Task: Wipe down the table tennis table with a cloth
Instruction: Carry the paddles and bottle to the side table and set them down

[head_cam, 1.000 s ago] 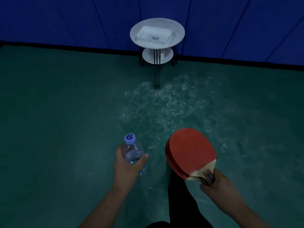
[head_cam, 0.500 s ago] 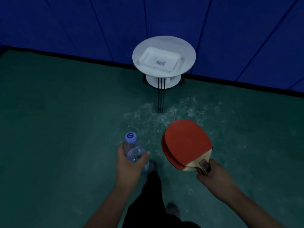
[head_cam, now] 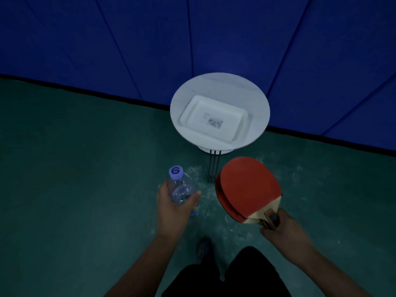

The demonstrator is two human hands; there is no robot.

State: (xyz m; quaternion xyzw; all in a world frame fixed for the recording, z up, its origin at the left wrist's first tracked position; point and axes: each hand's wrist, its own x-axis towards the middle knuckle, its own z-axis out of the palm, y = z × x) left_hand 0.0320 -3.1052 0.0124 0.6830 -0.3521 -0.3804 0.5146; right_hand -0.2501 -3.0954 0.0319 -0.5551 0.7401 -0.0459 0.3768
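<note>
Head view: left hand [head_cam: 171, 209] fingers grasp clear plastic bottle [head_cam: 181, 189]; right hand [head_cam: 285, 230] fingers grasp two red paddles [head_cam: 246, 187]. Beyond fingers: round white side table [head_cam: 255, 99], white rectangular tray [head_cam: 214, 117] on its surface.

White tray [head_cam: 211, 120] on round side table [head_cam: 256, 99]; green floor [head_cam: 75, 168]; blue wall panels [head_cam: 150, 39].

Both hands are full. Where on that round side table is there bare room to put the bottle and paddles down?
The white rectangular tray fills the middle of the round white side table; its inside looks bare apart from a small label. Outside the tray only a ring of tabletop stays free, widest at the far edge toward the blue wall, tightest at the near edge.
</note>
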